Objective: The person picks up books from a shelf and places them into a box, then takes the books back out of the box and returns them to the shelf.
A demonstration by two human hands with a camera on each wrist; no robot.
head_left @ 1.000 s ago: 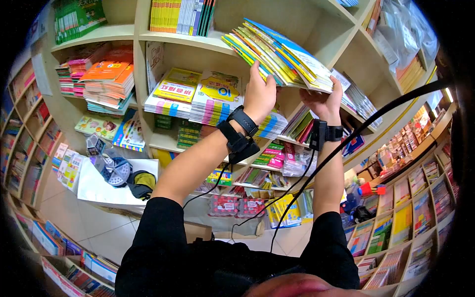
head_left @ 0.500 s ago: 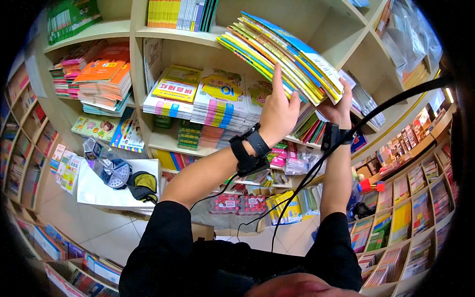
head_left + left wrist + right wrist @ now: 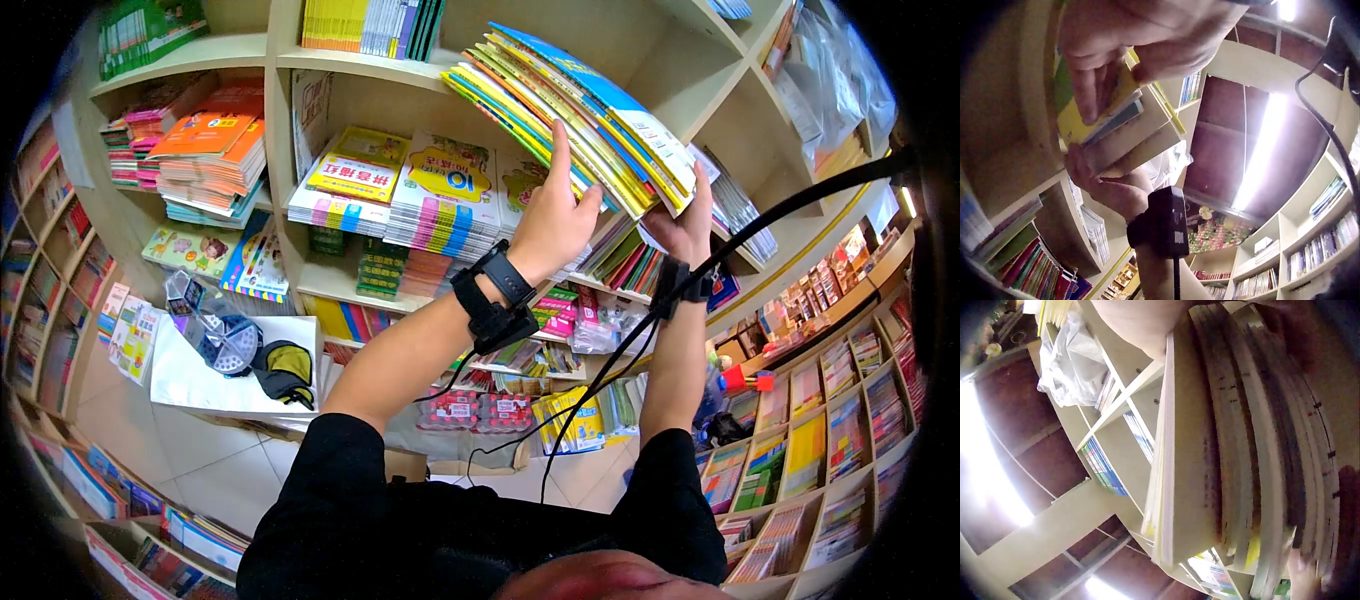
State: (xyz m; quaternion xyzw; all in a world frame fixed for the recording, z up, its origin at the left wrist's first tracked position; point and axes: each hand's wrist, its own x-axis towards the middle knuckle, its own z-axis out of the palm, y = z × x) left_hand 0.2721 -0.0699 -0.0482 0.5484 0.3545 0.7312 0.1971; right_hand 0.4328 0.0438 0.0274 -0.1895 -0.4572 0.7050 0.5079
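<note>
A stack of thin booklets (image 3: 575,115), mostly yellow-edged with a blue and white cover on top, slants in front of the shelf in the head view. My left hand (image 3: 557,222) holds its near left side, index finger stretched along the edges. At the lower right end my right hand (image 3: 686,222) grips the stack, thumb by the top cover and the other fingers underneath. From the left wrist, the left hand's fingers (image 3: 1088,94) bend over a yellow booklet. The right wrist view shows the booklets' page edges (image 3: 1254,456) fanned slightly apart.
Below the stack, a shelf carries piles of white and yellow workbooks (image 3: 440,195). Orange books (image 3: 215,125) fill a compartment on the left. A black cable (image 3: 780,225) crosses in front of the right wrist. A white-topped box (image 3: 185,370) stands at lower left.
Both hands have shifted right and slightly down with the stack, which slants more steeply and shows more of its edges. Over the last half second they have barely moved.
</note>
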